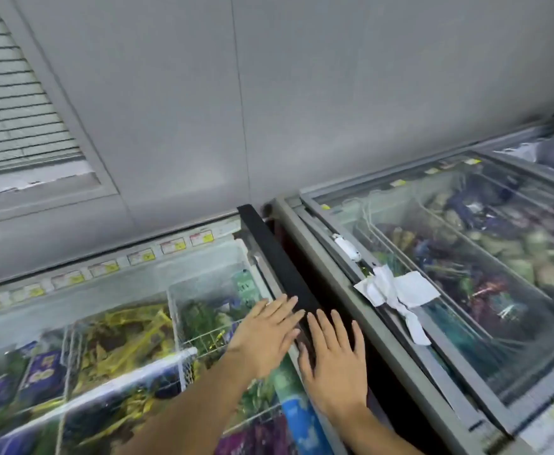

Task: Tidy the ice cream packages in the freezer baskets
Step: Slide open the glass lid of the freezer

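A grey panelled wall (302, 93) fills the upper view, with a louvred vent (13, 119) at its left. Below it at the left runs a row of yellow-and-white price labels (174, 246). A black strip (275, 257) lies slanted in the middle. Right of it, a sliding glass lid (485, 323) carries a crumpled white paper (410, 289) taped on, with a small white latch (346, 247) just behind it.

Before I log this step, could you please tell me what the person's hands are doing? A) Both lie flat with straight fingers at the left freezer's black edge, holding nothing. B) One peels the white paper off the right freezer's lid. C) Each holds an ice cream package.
A: the left hand and right hand lie flat, fingers straight, at the black edge, with no package in either and the white paper untouched.
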{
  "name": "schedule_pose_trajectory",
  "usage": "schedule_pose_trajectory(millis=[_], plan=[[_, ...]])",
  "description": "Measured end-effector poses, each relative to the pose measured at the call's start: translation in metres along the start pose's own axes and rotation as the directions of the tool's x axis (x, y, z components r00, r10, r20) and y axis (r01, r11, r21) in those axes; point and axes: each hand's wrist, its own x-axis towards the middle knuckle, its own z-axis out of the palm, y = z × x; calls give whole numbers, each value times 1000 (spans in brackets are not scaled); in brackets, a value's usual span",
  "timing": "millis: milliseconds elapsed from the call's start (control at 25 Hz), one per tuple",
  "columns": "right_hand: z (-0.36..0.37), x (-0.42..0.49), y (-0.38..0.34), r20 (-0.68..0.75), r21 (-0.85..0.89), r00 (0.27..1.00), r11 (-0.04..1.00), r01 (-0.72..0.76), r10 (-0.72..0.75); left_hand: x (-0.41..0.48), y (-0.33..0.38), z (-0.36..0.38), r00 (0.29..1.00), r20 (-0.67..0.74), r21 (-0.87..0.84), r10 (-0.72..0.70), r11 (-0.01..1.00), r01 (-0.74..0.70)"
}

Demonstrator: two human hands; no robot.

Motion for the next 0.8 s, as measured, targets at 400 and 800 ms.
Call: schedule_pose_trajectory(millis=[400,800], plan=[[33,-25,-20,-38,76,992,990,-118,121,6,15,37,987,47,104,156,982,-160],[30,-47,-91,13,65,968,965,-253,252,-41,-15,47,983,-50,81,179,981,-174]])
